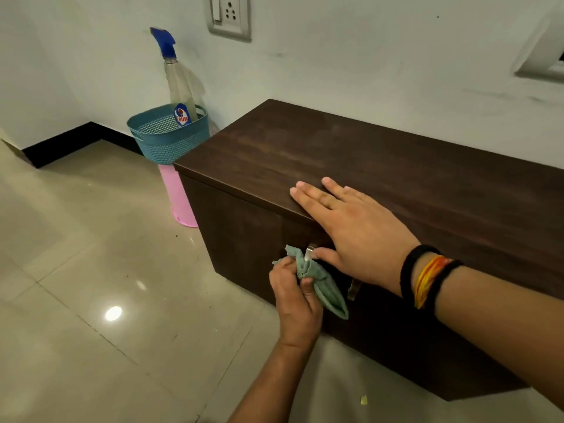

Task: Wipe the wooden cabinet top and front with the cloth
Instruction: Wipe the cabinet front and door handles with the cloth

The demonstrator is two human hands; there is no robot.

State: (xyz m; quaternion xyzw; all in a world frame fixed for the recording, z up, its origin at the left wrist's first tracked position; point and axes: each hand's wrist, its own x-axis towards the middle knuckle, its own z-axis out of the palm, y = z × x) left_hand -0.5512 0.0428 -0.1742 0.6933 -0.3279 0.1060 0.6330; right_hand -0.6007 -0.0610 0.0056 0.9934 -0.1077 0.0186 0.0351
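At the cabinet point(366, 166) front, left hand point(294, 296) pinches the cloth point(323, 285) against its handle point(309, 251).

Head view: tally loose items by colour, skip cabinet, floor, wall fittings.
Green: 1, cloth in the left hand
Blue: 1, basket
Clear with blue trigger: 1, spray bottle in the basket
Pink: 1, stand under the basket
Total: 4

Two bare forearms, no sleeves. Right hand point(357, 236) wearing at the wrist two black bands point(410, 270) with a bundle of orange, yellow and red threads point(427, 280) between them. Left hand point(297, 303) and wrist unadorned
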